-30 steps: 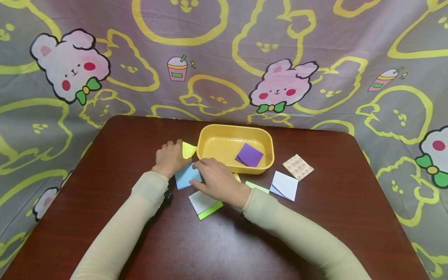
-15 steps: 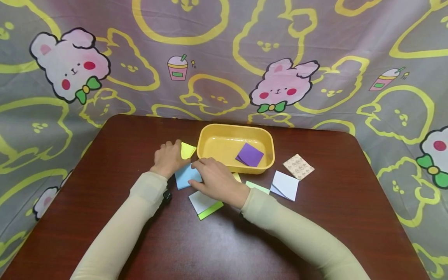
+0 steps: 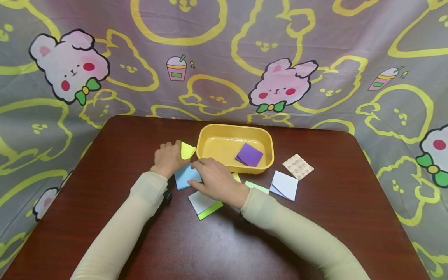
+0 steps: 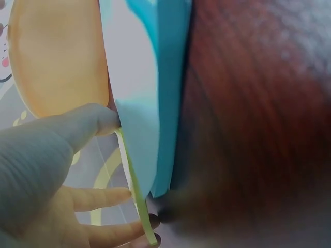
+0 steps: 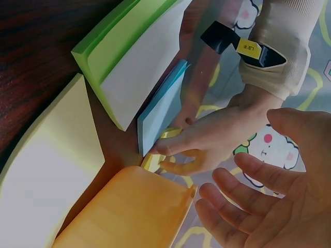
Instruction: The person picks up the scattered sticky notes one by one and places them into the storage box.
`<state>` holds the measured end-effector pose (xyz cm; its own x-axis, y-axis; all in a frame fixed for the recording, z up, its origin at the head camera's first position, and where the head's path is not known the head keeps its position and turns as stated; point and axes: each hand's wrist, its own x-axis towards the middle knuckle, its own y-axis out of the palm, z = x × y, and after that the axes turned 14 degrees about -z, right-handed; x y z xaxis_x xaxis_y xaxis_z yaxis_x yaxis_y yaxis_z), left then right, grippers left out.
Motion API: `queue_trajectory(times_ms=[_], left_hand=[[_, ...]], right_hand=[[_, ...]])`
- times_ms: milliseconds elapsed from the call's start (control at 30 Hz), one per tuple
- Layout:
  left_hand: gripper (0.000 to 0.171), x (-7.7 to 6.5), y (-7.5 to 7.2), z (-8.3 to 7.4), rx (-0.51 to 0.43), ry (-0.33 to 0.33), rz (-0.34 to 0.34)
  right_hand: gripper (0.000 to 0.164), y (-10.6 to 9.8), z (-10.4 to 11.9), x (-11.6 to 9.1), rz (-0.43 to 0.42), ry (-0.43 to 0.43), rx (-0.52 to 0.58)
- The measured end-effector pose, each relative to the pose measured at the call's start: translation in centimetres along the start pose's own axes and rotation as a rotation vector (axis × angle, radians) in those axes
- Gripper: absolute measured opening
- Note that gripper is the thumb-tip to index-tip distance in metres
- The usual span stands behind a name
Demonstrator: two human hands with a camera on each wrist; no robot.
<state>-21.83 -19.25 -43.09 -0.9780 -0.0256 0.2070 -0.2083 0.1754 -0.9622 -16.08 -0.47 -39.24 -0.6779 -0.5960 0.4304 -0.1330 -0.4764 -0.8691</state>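
My left hand (image 3: 167, 158) holds a bright yellow sticky note pad (image 3: 187, 151) between thumb and fingers, just left of the yellow tray (image 3: 218, 149). In the left wrist view, the fingers lie along the thin edge of this yellow pad (image 4: 133, 178), with the thumb at its upper end. A blue sticky note pad (image 3: 185, 177) lies right in front of that hand. My right hand (image 3: 218, 181) hovers with spread fingers near the tray's front left corner, beside the blue pad. Nothing shows between its fingers in the right wrist view.
Inside the tray lies a purple pad (image 3: 250, 154). A green pad with a pale top sheet (image 3: 202, 203) sits nearest the front. Partly behind the right arm are pale yellow (image 3: 237, 177) and light green (image 3: 257, 187) pads. Further right are white (image 3: 285, 184) and patterned beige (image 3: 298, 167) pads.
The left hand has shifted very slightly left with the yellow pad between thumb and fingers. The right hand and the other pads stay where they were.
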Motion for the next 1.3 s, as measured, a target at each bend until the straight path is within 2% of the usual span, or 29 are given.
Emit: queue_trajectory(times_ms=[200, 400, 700, 1300], left_hand=[[0.078, 0.1, 0.0, -0.1, -0.018, -0.017, 0.010], [0.080, 0.1, -0.2, 0.1, -0.044, -0.015, -0.017], [0.075, -0.3, -0.7, 0.7, -0.078, -0.011, -0.049], [0.074, -0.7, -2.7, 0.8, -0.097, -0.003, -0.106]], right_hand=[[0.045, -0.1, 0.0, 0.1, 0.007, 0.000, -0.007], [0.044, -0.2, 0.0, 0.1, 0.005, -0.003, -0.008], [0.044, -0.2, 0.1, 0.2, 0.006, -0.008, 0.002], [0.047, -0.5, 0.2, 0.8, 0.015, -0.005, 0.006]])
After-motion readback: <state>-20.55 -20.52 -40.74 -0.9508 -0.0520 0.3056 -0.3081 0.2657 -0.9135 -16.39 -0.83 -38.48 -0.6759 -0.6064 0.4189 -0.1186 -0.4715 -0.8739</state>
